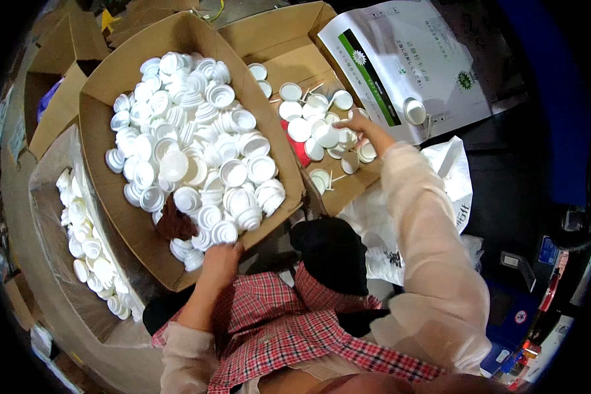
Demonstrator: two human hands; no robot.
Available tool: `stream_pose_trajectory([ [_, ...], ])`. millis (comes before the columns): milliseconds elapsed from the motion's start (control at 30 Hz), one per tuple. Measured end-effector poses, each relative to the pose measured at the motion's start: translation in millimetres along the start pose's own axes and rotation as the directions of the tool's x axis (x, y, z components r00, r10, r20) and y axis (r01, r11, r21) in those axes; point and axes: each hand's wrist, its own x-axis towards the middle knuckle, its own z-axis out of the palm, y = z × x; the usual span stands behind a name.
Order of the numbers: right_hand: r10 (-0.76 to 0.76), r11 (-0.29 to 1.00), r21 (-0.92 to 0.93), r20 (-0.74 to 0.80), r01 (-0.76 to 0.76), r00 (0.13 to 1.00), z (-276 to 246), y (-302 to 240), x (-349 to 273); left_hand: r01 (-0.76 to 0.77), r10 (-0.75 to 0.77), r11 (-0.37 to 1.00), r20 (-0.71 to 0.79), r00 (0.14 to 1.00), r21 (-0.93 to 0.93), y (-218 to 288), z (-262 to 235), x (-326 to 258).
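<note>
Apart, right hand (361,127) outstretched to discs (300,129), left hand (221,264) by carton (115,75)

Holds left hand (220,264) low and close in with curled fingers (232,250). Extends right arm (421,200) farther forward with bent elbow (467,299) and right hand (370,133) angled leftward.

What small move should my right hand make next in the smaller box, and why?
Probably gently close your right hand on a few white caps: its fingertips are right at the pile, though whether it already holds any is unclear. Your left hand is at the big box's near edge.
</note>
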Motion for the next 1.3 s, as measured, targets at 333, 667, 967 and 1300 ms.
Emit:
stream_pose_trajectory([
  [333, 0.101, 0.983, -0.127, -0.234, -0.134, 0.967, 73.0, 148.6, 176.6, 0.078, -0.079, 0.997, -0.084, 0.993, -0.015, 18.0, -4.1, -5.7],
  [667, -0.124, 0.989, -0.134, -0.502, 0.065, 0.856, 80.1, 177.2, 122.7, 0.065, -0.063, 0.997, -0.044, 0.997, 0.037, 13.0, 2.9, 0.2],
  [967, -0.809, 0.493, -0.148, 0.283, 0.857, 0.514, 96.6, -121.4, -194.4, -0.437, -0.337, 0.147, -0.46, 0.822, -0.887, 9.9, -68.9, 9.6],
  [1300, -0.812, 0.327, 0.72, -0.116, 0.611, 0.571, 229.1, -155.5, -268.3, -0.5, -0.557, -0.433, -0.214, 0.803, -0.75, -4.6, -81.6, -8.6],
])
